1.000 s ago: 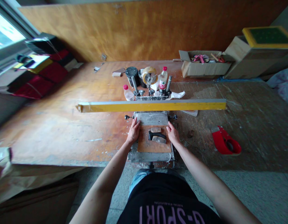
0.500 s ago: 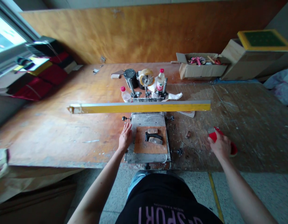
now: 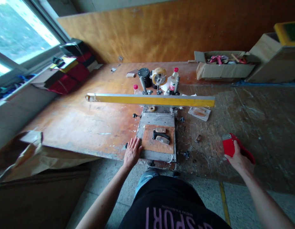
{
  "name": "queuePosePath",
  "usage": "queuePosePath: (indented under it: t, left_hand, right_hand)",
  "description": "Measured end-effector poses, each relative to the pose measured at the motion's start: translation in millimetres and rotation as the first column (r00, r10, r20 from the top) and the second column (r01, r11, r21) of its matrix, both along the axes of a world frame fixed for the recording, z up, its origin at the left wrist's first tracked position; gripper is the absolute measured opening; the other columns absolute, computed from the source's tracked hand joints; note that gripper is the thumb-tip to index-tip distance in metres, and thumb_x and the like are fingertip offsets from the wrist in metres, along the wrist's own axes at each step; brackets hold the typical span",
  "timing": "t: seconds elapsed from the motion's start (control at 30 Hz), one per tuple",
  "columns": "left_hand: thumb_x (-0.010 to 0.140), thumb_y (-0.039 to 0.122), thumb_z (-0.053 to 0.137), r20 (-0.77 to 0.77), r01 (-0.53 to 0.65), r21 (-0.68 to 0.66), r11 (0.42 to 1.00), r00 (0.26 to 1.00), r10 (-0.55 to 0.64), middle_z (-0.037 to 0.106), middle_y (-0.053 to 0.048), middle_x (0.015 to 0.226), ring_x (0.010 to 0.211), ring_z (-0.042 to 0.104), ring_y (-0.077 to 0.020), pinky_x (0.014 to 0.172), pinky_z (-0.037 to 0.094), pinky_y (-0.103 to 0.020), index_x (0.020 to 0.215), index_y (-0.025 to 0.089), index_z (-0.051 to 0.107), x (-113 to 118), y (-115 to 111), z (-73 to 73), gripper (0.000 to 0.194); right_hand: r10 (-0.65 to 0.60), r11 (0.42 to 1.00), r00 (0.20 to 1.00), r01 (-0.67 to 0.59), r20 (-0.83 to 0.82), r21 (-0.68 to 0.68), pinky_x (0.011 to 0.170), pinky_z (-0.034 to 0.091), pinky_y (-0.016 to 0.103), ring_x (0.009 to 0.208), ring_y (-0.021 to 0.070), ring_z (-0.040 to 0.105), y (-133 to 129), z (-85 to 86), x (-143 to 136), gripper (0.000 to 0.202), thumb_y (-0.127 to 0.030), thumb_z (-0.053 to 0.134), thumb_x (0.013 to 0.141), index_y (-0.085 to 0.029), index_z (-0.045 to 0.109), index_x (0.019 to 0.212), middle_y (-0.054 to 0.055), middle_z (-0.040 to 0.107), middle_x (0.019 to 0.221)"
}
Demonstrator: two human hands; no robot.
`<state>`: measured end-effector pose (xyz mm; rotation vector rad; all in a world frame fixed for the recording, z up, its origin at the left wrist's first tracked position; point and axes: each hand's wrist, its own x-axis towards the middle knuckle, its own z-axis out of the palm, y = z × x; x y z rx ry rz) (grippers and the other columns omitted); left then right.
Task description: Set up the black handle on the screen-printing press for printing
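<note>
Grip of the right hand: wrapped around one red, metal-tipped tape dispenser, towards the right of the worn brown wooden bench. Grip of the left hand: spread, fingers extended, at the near left edge of one grey metal plate. On plate: one square reddish-brown board bearing one black-handled tool. Far side: one long yellow-and-silver bar.

A workshop, by its scuffed bench (and metal jig).
</note>
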<state>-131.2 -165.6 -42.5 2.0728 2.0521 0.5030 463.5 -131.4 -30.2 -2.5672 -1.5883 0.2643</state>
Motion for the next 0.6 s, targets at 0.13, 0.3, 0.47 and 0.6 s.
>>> queuePosePath:
  t: [0.13,0.3,0.47,0.6]
  left_hand:
    - [0.094,0.043,0.042,0.050,-0.034,0.033,0.999,0.998,0.032,0.042,-0.012,0.149,0.144,0.027,-0.0292,0.115,0.030,-0.052,0.139,0.020,0.046,1.7,-9.3,23.6,0.051]
    - [0.094,0.052,0.038,0.397,0.051,-0.134,0.990,0.918,0.006,0.056,-0.004,0.138,0.130,0.050,-0.0247,0.108,0.043,-0.041,0.135,0.025,0.052,52.1,9.2,95.5,0.051]
    - [0.091,0.060,0.039,0.846,0.453,-0.256,0.854,0.532,-0.029,0.050,-0.006,0.144,0.131,0.048,-0.0258,0.105,0.044,-0.039,0.140,0.024,0.047,112.3,20.7,160.7,0.060]
    - [0.082,0.060,0.058,0.961,0.605,-0.267,0.750,0.226,0.160,0.070,-0.010,0.109,0.099,0.065,-0.0242,0.087,0.049,-0.034,0.120,0.016,0.064,129.4,10.3,179.0,0.059]
  right_hand:
    - [0.012,0.998,0.972,-0.026,-0.233,-0.057,0.072,0.050,0.051,0.090,0.0405,0.067,8.5,25.7,1.1,0.101,-0.056,0.064,0.067,-0.022,0.021,0.152,0.025,0.062,0.122]
    - [0.389,0.913,0.756,-0.392,-0.526,0.113,0.083,0.055,0.042,0.116,0.0324,0.060,-4.4,107.4,-74.0,0.095,-0.054,0.067,0.066,-0.028,0.029,0.150,0.013,0.052,0.141]
    - [0.611,0.611,0.487,-0.791,-0.624,-0.019,0.098,0.050,0.041,0.125,0.0279,0.053,-21.6,194.1,-160.0,0.088,-0.042,0.069,0.072,-0.038,0.027,0.149,0.004,0.044,0.148]
    - [0.680,0.455,0.372,-0.890,-0.632,-0.035,0.095,0.052,0.039,0.115,0.0253,0.061,-29.1,226.0,-189.5,0.081,-0.030,0.064,0.077,-0.034,0.027,0.149,0.006,0.051,0.143]
